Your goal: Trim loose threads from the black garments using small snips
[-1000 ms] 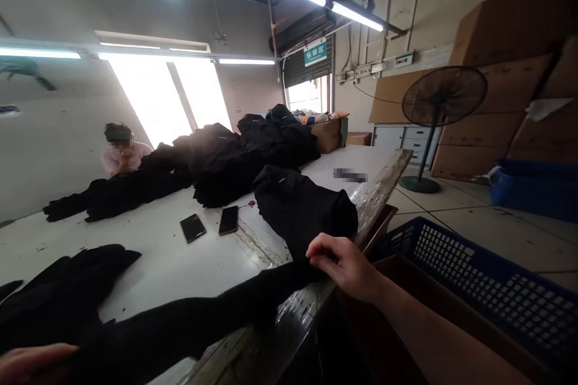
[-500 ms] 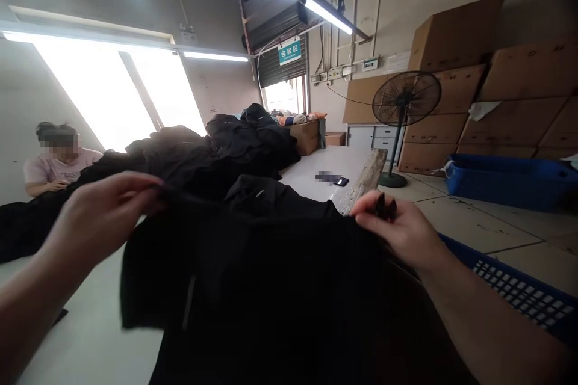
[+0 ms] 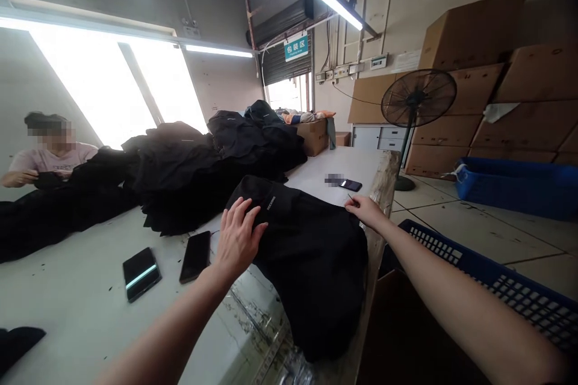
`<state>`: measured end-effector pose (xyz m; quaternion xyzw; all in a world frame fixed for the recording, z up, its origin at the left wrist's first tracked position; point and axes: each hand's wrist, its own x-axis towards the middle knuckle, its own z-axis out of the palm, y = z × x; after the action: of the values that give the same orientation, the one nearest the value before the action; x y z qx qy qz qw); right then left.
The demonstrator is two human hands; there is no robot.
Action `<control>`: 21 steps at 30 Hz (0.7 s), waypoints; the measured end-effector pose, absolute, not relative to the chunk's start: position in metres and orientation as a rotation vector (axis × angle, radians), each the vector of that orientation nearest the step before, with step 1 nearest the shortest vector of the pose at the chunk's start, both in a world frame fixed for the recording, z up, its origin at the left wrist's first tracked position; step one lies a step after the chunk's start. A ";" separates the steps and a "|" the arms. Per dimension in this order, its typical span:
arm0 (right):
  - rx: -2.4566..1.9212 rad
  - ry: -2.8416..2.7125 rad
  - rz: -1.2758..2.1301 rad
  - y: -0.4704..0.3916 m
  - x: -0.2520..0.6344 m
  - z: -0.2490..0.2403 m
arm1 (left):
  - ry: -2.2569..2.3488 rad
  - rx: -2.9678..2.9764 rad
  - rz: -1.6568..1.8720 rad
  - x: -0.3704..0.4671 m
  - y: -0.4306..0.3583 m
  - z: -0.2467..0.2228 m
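A black garment (image 3: 311, 246) with a small pale print lies over the right side of the white table (image 3: 180, 325), its lower part reaching the table's near edge. My left hand (image 3: 239, 231) rests on the garment's left part with its fingers spread. At the garment's upper right edge, my right hand (image 3: 365, 210) has its fingers pinched together; a thin dark thing sticks out from the fingertips, too small to name. Two dark phones, one (image 3: 142, 274) with a bright reflection and another (image 3: 195, 257), lie left of my left hand.
Heaped black garments (image 3: 176, 162) cover the table's far side. A person (image 3: 54, 153) sits at the far left, handling dark cloth. A blue basket (image 3: 510, 289), a fan (image 3: 418, 99), a blue tub (image 3: 515, 186) and cartons (image 3: 519, 126) stand right.
The dark garment held up between both hands is gone from there. My left hand has moved right and opened onto the garment on the table. The phones at left are now uncovered.
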<state>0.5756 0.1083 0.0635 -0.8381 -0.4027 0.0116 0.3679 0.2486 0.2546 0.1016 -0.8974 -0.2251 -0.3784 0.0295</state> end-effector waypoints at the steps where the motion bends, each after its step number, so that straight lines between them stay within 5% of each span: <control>1: -2.175 -1.030 -0.030 0.107 0.573 0.067 | -0.676 -2.716 -1.210 0.237 0.253 0.097; 9: -1.784 -1.490 -0.446 0.098 0.453 0.125 | -1.031 -2.716 -1.173 0.121 0.234 0.049; 14: -1.208 -2.119 0.242 0.089 0.322 0.092 | -1.478 -2.699 -1.021 0.025 0.183 0.003; 21: -1.250 -2.038 1.132 0.127 0.165 0.025 | -1.911 -2.391 -1.106 -0.101 0.149 0.007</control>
<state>0.1650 0.1272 0.0250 -0.4580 -0.7467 0.4150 0.2458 -0.1007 0.1490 0.0074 -0.7334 -0.5863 -0.3394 -0.0565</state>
